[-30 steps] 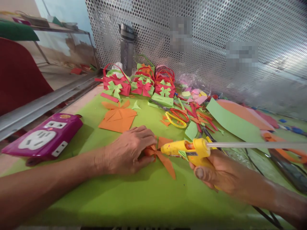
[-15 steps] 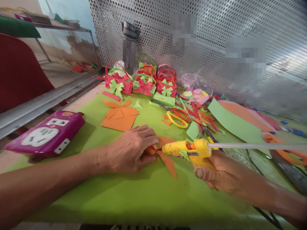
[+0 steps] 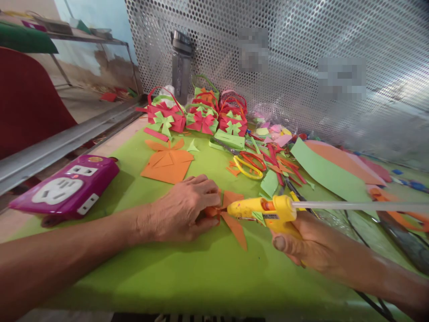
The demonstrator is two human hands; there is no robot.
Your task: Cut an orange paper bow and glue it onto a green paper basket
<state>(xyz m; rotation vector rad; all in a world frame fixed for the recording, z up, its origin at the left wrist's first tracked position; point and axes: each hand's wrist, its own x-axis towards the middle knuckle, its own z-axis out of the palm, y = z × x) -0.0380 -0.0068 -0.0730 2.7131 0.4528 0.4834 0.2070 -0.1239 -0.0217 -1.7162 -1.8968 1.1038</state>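
My left hand (image 3: 192,208) is closed on an orange paper bow (image 3: 234,226) at the middle of the green table; its fingers cover the bow's left part. In my right hand (image 3: 301,241) is a yellow glue gun (image 3: 268,210), gripped by its handle, with a long clear glue stick (image 3: 351,205) out of its back. The gun's nozzle meets the middle of the bow, close to my left fingertips; whether it touches I cannot tell. Behind my left hand lies an orange paper piece (image 3: 167,167) with a bow-like shape on top.
A purple power strip (image 3: 67,188) stands at the left. Behind are several small paper baskets (image 3: 201,120) and a grey bottle (image 3: 181,67) against the perforated metal panel. Scissors with yellow and red handles (image 3: 248,167) lie among paper scraps. Coloured sheets (image 3: 328,170) are at the right.
Almost nothing differs. Both hands, the glue gun and the bow keep their places; the whole view has shifted very slightly.
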